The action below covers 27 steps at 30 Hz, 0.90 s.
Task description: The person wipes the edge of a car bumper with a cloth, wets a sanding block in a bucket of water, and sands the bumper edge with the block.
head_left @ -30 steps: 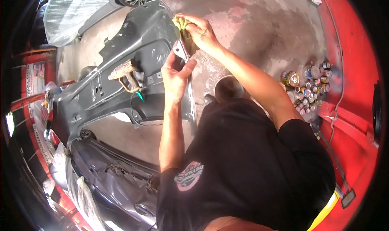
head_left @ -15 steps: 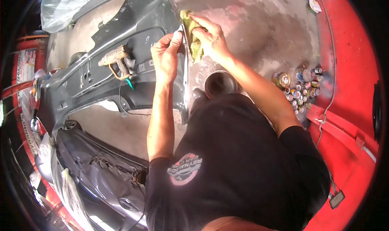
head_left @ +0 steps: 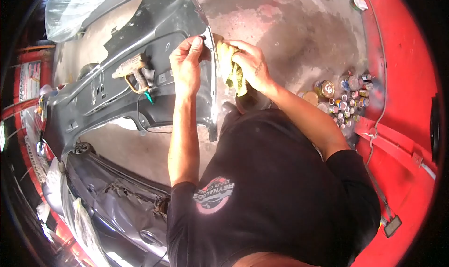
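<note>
The dark bumper [head_left: 154,91] lies with its inner side up, stretching from the left toward my chest. At its right-hand edge my left hand [head_left: 187,68] is closed in a pinch, thumb against fingers; what lies between them is too small to make out. My right hand [head_left: 254,63] grips a bunched yellow-green cloth [head_left: 237,77] just outside that same edge. Part of the cloth hangs below the fingers. A tan heat gun [head_left: 132,71] rests on the bumper, left of my left hand, with a dark cable trailing from it.
A dark bucket [head_left: 252,103] stands on the floor beneath my right forearm. Several paint cans [head_left: 346,105] sit to the right, near a red wall [head_left: 407,84]. Below left lies a crumpled dark car panel [head_left: 126,197], with plastic sheeting [head_left: 84,229] beside it.
My right hand has moved down toward me and slightly right with the cloth, away from the bumper's edge. My left hand has shifted slightly left and stays pinched.
</note>
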Available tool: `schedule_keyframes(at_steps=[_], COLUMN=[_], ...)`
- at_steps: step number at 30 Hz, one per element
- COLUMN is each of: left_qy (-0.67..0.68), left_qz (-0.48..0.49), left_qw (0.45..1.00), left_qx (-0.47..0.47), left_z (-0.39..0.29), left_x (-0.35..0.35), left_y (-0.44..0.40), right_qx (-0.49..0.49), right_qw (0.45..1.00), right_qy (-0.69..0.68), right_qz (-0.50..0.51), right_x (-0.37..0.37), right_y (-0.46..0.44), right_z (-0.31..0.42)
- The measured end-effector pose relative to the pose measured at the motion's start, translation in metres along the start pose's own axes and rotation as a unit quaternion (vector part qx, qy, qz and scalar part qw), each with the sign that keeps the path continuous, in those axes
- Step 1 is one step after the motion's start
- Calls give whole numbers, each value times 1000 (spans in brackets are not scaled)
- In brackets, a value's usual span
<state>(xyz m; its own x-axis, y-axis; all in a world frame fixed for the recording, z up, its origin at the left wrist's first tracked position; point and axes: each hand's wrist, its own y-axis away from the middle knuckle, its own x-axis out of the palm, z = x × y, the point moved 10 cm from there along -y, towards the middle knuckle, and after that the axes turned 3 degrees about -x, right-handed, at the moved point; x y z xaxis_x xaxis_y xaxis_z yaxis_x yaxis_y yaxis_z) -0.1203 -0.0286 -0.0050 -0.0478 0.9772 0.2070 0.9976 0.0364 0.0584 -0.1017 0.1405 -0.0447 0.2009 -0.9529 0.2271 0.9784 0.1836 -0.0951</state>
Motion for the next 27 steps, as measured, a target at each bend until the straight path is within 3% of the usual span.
schedule_keyframes(at_steps=[2,7,9,14,16,23,26,27], left_qy=[9,-19,-14,15,31,6,19,26], left_qz=[8,-20,-13,9,0,19,14,12], left_qw=[1000,999,1000,1000,999,1000,999,999], left_qx=[0,-21,-25,-16,-15,20,24,24], left_z=[0,-3,5,11,8,19,16,16], left_x=[1,0,-5,-8,-6,-10,-13,-13], left_y=[2,15,16,16,18,7,6,6], right_qx=[-13,28,-122,-71,-164,-193,-139,-78], right_qw=[998,993,980,960,908,892,906,933], right_qy=[-44,-113,152,271,387,408,400,351], right_qz=[-40,11,-42,-21,-6,-15,-14,-12], right_x=[-5,3,4,18,29,49,41,32], right_y=[1,-2,-7,-14,-15,-12,-17,-19], right_z=[12,4,34,58,74,85,70,60])
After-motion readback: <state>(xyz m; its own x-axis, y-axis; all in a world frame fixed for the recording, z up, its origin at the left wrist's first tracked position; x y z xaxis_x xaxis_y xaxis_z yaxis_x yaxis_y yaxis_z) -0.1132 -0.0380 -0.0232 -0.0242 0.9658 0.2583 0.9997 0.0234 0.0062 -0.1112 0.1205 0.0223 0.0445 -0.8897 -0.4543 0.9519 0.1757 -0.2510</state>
